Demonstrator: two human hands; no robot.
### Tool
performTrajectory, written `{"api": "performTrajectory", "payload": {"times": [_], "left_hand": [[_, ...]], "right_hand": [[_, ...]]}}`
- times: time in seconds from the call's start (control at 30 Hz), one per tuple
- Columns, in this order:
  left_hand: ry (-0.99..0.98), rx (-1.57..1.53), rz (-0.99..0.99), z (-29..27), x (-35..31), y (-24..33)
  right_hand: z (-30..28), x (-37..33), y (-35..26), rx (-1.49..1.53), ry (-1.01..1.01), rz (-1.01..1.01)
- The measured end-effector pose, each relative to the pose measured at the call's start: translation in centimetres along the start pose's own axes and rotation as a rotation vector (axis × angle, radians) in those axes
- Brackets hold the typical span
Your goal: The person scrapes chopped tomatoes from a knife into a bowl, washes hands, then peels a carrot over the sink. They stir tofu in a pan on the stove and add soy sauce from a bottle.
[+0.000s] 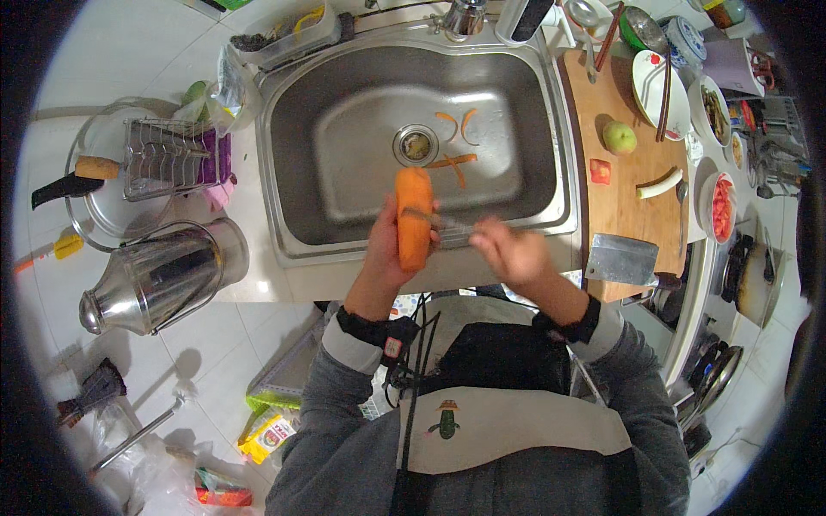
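Observation:
Over the near rim of the steel sink (331, 112), my left hand (383, 249) is closed around a large orange carrot (413, 236), held upright with its top pointing away from me. My right hand (516, 254) grips a peeler (452, 225), whose head lies across the carrot's middle; motion smears the tool and its exact shape. Several thin carrot peelings (456, 161) lie on the sink bottom, close to the drain (416, 145).
On the right, a wooden cutting board (641, 206) bears a cleaver (621, 260), a green fruit (619, 138), a red piece (600, 171) and a pale stalk (660, 183). Bowls stand beyond it. A steel flask (163, 271) and a wire rack (163, 159) are at left.

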State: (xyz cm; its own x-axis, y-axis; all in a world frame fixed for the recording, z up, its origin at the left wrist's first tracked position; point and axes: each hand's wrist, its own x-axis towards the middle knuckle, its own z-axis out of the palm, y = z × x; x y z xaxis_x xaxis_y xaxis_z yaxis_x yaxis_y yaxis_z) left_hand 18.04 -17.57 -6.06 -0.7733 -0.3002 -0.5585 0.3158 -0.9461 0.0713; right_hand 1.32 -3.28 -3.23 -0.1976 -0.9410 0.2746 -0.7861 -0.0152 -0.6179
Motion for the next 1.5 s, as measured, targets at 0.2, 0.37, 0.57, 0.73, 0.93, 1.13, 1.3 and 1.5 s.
{"api": "performTrajectory", "payload": {"times": [0.2,0.37,0.57,0.73,0.93,1.13,1.3,1.5], "left_hand": [[0.075,-0.058,-0.054,-0.5,0.4,-0.2],[0.083,0.009,-0.034,0.6,-0.7,-0.8],[0.13,0.097,0.007,1.3,-1.1,-0.7],[0.142,0.092,0.024,1.0,-0.6,-0.3],[0.218,0.165,0.014,1.4,-0.7,-0.5],[0.142,0.223,0.028,1.9,-1.1,-0.5],[0.102,0.082,-0.016,0.9,0.2,0.3],[0.024,0.053,0.033,-0.2,0.9,-0.3]], "right_hand": [[0.4,0.6,0.3,-0.042,-0.067,-0.193],[3.1,4.2,4.3,-0.302,-0.352,0.316],[2.1,4.1,4.9,-0.289,-0.269,0.554],[0.2,1.8,0.4,-0.054,-0.171,0.287],[0.9,2.0,0.8,-0.187,-0.113,-0.022],[0.7,6.0,5.3,-0.426,-0.348,0.519],[0.0,2.3,0.9,-0.05,-0.204,0.396],[0.2,0.0,-1.1,0.083,-0.087,-0.006]]}}
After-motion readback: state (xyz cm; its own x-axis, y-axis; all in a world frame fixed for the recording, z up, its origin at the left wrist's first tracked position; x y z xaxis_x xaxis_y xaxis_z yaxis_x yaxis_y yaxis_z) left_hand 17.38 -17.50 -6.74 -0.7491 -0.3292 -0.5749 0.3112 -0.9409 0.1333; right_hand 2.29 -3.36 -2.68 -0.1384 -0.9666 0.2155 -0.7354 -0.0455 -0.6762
